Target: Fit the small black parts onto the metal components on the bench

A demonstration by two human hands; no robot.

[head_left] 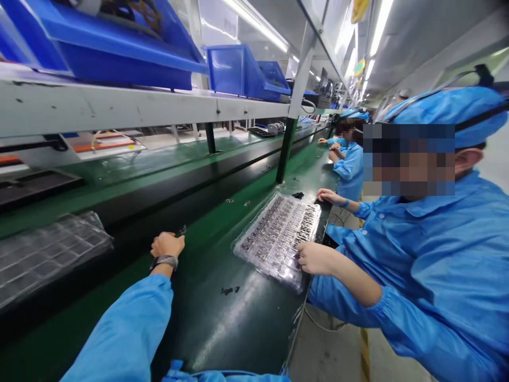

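Note:
Over the dark conveyor belt [222,178], my left hand [167,246] reaches out with its fingers pinched together. At the fingertips is a small dark metallic part [183,230], too small to make out its exact kind. A watch is on that wrist, below a blue sleeve [131,318]. More small metal parts [229,201] lie further along the line. To the right of my hand, several loose black pieces [229,291] rest on the green bench [210,318]. My right hand is out of the picture; only blue cloth shows at the bottom edge.
At right a co-worker in blue [437,254] has one hand on a clear compartment tray [274,239] filled with small parts. Another clear tray [51,254] lies at left. Blue bins [226,69] stand on a shelf overhead, held by a post [288,148]. More people work beyond.

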